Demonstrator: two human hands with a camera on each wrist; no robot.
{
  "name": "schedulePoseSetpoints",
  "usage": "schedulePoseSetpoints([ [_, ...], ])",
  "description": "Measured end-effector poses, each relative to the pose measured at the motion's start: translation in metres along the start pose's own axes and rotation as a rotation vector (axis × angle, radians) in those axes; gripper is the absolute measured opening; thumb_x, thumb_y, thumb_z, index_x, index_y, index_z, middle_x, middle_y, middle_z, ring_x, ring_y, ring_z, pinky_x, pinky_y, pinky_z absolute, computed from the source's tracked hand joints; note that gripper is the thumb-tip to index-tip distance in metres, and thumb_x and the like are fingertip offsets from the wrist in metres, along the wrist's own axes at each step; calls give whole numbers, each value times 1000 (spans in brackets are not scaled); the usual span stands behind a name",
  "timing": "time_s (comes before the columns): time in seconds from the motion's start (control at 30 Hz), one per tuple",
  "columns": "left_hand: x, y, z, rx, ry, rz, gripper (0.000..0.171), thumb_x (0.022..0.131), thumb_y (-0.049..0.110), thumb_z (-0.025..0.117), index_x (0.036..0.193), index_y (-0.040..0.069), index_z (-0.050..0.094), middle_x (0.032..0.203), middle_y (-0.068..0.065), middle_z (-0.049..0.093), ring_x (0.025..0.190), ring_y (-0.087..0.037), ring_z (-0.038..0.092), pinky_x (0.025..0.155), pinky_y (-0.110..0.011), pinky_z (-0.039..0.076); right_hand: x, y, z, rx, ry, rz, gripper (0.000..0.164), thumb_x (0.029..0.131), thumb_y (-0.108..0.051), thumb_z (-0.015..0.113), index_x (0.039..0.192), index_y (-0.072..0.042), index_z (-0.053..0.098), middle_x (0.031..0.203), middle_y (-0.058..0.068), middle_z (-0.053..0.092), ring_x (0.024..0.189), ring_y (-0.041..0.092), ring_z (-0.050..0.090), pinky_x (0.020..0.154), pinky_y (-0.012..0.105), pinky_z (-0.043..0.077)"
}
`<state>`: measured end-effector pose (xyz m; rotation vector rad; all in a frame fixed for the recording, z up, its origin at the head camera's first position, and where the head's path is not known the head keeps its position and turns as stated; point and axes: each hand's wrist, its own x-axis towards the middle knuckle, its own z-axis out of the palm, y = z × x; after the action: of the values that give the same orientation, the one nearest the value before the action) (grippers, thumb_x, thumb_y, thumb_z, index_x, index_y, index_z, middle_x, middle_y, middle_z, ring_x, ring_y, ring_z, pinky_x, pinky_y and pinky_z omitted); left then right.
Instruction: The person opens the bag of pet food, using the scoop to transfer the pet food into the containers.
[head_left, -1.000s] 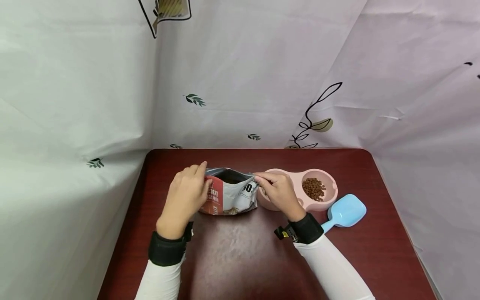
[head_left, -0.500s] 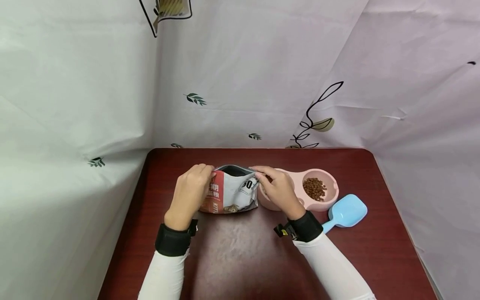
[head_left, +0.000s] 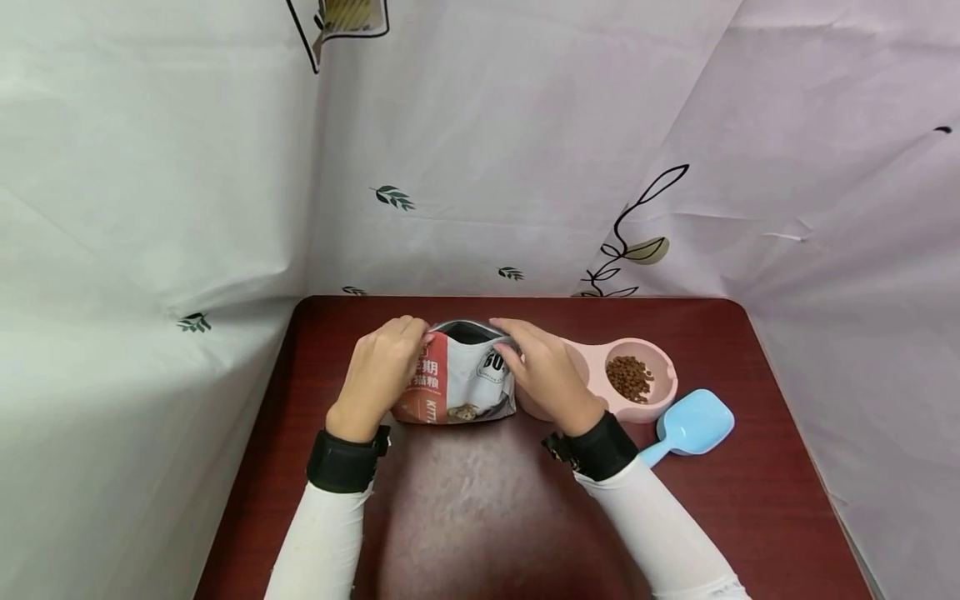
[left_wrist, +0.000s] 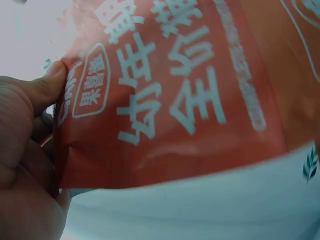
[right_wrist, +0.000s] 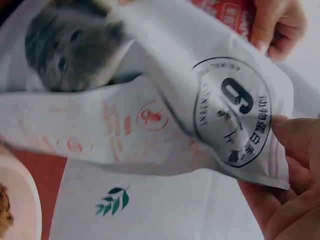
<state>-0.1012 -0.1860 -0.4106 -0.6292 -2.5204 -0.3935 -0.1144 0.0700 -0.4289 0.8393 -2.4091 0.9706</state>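
A red and white cat food bag (head_left: 468,375) stands upright on the table, its top gaping and dark inside. At its upper left corner my left hand (head_left: 381,367) pinches the edge; in the left wrist view the thumb (left_wrist: 47,85) lies on the red front, with fingers behind. My right hand (head_left: 546,371) grips the upper right corner. The right wrist view shows that thumb (right_wrist: 295,132) on the white front beside a round printed badge, fingers curled behind the film. The bag's contents are hidden.
Right of the bag, a pink double bowl (head_left: 597,358) is partly covered by my right hand. Brown kibble (head_left: 628,379) lies in its right cup. A blue scoop (head_left: 696,421) rests beside it on the dark red table (head_left: 750,500). A pale printed cloth (head_left: 487,167) hangs behind.
The bag's top has risen slightly and its front shows more. My left hand has moved from a looser hold to pinching the corner. My right hand has shifted a little left along the rim.
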Motion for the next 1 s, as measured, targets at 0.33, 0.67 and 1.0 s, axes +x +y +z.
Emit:
schedulePoseSetpoints([
  [0.33,6,-5,-1,69,-38,17,30,92,23,80,98,-2,63,83,-15,65,76,-30,64,71,-45,60,6,11,4,22,-4,55,23,99,-18,71,118,-6,74,112,8,77,102,22,75,85,40,61],
  [0.67,10,-17,4,116,-56,5,31,95,25,77,101,-2,62,88,-17,63,83,-34,62,73,-45,55,17,21,6,24,-20,74,20,101,-19,68,118,-10,75,109,7,78,96,19,76,79,37,61],
  [1.0,4,-30,-5,-181,24,-119,18,89,10,81,91,-2,67,86,-14,62,83,-29,59,77,-44,55,20,26,9,82,-13,88,21,101,-21,67,117,-11,76,109,5,78,95,16,75,77,36,60],
])
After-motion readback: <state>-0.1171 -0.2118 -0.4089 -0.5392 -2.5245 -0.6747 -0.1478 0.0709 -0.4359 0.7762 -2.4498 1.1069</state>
